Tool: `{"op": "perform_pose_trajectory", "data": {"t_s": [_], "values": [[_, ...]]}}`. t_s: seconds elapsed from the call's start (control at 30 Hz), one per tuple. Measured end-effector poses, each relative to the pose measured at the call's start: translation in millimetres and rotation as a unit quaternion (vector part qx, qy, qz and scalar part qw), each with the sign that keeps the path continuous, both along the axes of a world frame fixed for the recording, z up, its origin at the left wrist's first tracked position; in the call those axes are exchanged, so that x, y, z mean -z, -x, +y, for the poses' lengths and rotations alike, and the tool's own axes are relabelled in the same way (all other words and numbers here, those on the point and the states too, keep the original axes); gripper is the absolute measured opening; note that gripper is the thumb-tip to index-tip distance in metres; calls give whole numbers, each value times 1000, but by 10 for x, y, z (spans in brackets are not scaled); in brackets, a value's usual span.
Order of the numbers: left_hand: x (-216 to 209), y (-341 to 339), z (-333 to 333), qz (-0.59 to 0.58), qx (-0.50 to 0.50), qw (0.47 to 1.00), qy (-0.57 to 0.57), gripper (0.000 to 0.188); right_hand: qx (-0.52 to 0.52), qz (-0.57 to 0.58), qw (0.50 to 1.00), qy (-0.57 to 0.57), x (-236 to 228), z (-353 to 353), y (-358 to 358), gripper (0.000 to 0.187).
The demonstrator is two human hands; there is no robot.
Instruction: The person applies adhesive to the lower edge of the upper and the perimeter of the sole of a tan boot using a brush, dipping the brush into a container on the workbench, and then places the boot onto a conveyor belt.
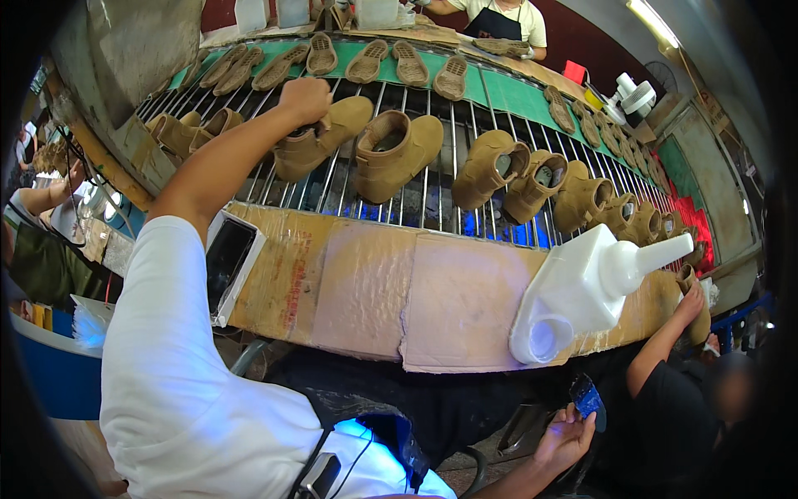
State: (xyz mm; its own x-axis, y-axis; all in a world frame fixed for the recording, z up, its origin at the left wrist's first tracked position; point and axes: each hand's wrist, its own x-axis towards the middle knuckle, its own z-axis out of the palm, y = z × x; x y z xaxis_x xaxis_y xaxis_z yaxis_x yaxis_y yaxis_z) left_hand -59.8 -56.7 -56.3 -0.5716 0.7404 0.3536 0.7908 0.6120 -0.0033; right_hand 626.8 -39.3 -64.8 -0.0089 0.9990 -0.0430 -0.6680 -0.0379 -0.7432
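Observation:
My left hand (pixel 307 101) reaches across the metal rack with its fingers closed on the collar of a tan ankle boot (pixel 339 125). The boot's toe points right and slightly up. Low at the right, my right hand (pixel 567 439) pinches a small, flat, dark piece (pixel 587 397) that shines blue; I cannot tell its exact kind. Right of my left hand, another tan boot (pixel 399 154) stands on the rack. More tan boots run along the rack to the right, and others (pixel 176 133) stand at the left, partly behind my forearm.
A white plastic bottle with a long spout (pixel 573 291) lies on the cardboard-covered ledge (pixel 366 287). A phone in a white holder (pixel 229 258) is at the ledge's left. Brown soles (pixel 366 62) line the green belt (pixel 349 71) behind the rack. Co-workers sit opposite and at right.

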Motion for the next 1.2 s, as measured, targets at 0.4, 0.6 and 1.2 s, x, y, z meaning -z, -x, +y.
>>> {"op": "perform_pose_trajectory", "data": {"t_s": [0.4,0.6,1.2], "values": [[161,922,-341,-154,-94,958,225,58,-12,-30,999,7,33,36,335,20],[852,878,-631,-40,-173,935,307,75,-62,53,997,-13,-58,151,404,25],[-478,-519,-914,172,61,975,-127,93,136,-720,575,-365,27,739,637,14]]}}
